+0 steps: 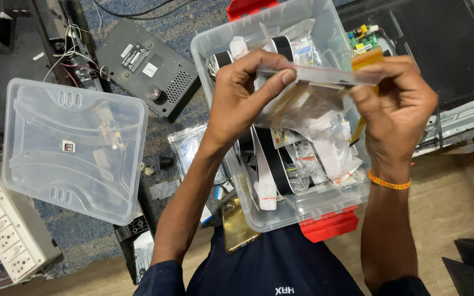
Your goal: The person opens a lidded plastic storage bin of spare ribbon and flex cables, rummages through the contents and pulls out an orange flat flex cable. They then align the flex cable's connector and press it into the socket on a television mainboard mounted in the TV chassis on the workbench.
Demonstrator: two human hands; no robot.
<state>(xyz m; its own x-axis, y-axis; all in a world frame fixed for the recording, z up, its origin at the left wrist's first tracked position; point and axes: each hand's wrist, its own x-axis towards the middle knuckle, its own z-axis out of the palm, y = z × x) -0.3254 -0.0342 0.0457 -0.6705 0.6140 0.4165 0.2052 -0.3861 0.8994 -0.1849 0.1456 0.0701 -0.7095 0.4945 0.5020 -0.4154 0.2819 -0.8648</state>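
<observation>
A: The left hand is closed on a small clear zip bag, thumb and fingers pinching its left end. The right hand is also closed on it, pinching the right end beside a yellow strip.

B: Where is the bag?

A: It is held flat just above an open clear plastic box with red latches. Inside the box lie more small bags and black and white flat cables.

B: And around the box?

A: The clear lid lies on the blue carpet to the left, well apart from the box. A black device is behind it, a white socket strip at the lower left. An orange band is on the right wrist.
</observation>
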